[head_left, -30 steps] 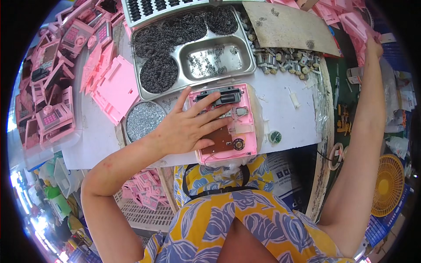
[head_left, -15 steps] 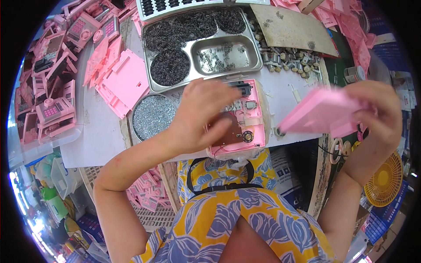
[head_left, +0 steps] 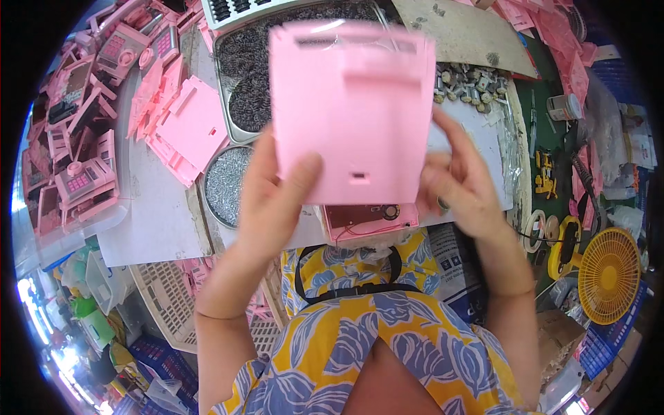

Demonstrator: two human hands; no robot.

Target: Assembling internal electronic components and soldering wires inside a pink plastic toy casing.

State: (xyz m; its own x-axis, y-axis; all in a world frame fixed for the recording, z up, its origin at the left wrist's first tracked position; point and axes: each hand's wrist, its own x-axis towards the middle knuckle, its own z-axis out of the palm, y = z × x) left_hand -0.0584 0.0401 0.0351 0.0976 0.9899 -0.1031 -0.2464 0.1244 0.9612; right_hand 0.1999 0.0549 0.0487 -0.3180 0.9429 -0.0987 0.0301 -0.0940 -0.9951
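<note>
A flat pink plastic panel (head_left: 353, 131), with a small slot near its near edge and a raised ridge, is held up over the table. My left hand (head_left: 277, 183) grips its left edge, thumb on the face and fingers behind. At the right edge, my right hand (head_left: 463, 183) is closed with bent fingers against it, slightly blurred. Below the panel sits a pink housing (head_left: 373, 225) on clear plastic wrap; a brown board and a small round speaker show in its near part. The panel hides the rest of the housing.
Behind the panel stands a metal tray (head_left: 238, 83) of dark springs. A round tin (head_left: 225, 187) of small screws is left of it. Pink panels (head_left: 190, 128) and telephone-like housings (head_left: 86, 176) pile up left. Small motors (head_left: 477, 86) lie back right, a yellow fan (head_left: 609, 277) at right.
The pink panel has swung from the right to above the housing and now faces me upright. My left hand has left the housing and taken the panel's left edge.
</note>
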